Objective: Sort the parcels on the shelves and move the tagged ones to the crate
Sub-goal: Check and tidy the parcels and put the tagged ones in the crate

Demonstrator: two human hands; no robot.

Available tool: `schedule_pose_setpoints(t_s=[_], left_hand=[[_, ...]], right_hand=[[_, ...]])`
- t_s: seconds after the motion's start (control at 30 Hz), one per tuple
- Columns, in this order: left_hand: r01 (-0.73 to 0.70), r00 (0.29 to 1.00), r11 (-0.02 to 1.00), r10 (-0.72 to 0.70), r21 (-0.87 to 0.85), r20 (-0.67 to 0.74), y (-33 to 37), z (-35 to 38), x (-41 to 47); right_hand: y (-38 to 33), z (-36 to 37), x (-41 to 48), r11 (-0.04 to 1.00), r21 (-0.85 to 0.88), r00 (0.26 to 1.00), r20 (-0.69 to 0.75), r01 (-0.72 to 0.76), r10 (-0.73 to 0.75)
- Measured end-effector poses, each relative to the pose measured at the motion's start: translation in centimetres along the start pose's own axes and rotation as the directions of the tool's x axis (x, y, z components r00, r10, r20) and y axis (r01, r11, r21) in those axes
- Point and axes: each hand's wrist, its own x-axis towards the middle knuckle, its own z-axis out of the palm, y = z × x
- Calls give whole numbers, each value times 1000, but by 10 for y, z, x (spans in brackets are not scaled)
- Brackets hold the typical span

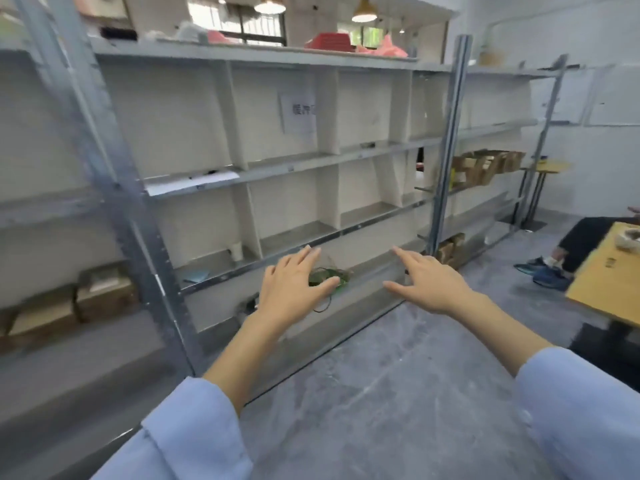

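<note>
Two hands reach toward a grey metal shelving unit (294, 167) with white dividers. Left hand (294, 285): fingers straight and spread, holding nothing, in front of a green bundle (337, 277) with thin dark wires that lies on a low shelf; whether it touches the bundle cannot be told. Right hand (429, 285): fingers likewise straight and spread, empty, just right of the bundle and apart from it. Both arms are in pale blue sleeves (194, 427). Cardboard parcels (485, 166): a brown row on the middle shelf of the right-hand bay, beyond the upright post. More brown boxes (450, 251) sit on that bay's bottom shelf, and two blurred boxes (100, 292) sit low in the left-hand bay. Tags on any of them are too small to make out. Other items: paper cup (236, 251) and blue sheet (197, 276) on a lower shelf, white paper (194, 181) on the shelf above, printed sign (298, 112) on the back panel, red trays (329, 39) on top. Right edge: wooden table (602, 285); a seated person's shoes (543, 271) on the grey floor (381, 393).
</note>
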Motion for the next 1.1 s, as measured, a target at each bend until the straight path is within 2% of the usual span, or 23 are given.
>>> schedule_pose_setpoints(t_s=[0.27, 0.5, 0.8, 0.93, 1.1], left_hand=[[300, 946, 951, -285, 78, -156, -173, -115, -65], [471, 867, 877, -439, 98, -236, -318, -189, -130], [599, 776, 792, -538, 117, -329, -464, -249, -193], [614, 753, 785, -551, 82, -360, -504, -253, -202], [607, 747, 794, -560, 24, -357, -541, -234, -193]], right_hand=[[-209, -8, 84, 947, 55, 948, -30, 317, -316], [-396, 6, 131, 858, 89, 863, -45, 506, -504], [-578, 43, 175, 799, 203, 824, -98, 565, -558], [-620, 62, 189, 799, 223, 829, -109, 558, -549], [-636, 89, 216, 810, 242, 840, -48, 535, -540]])
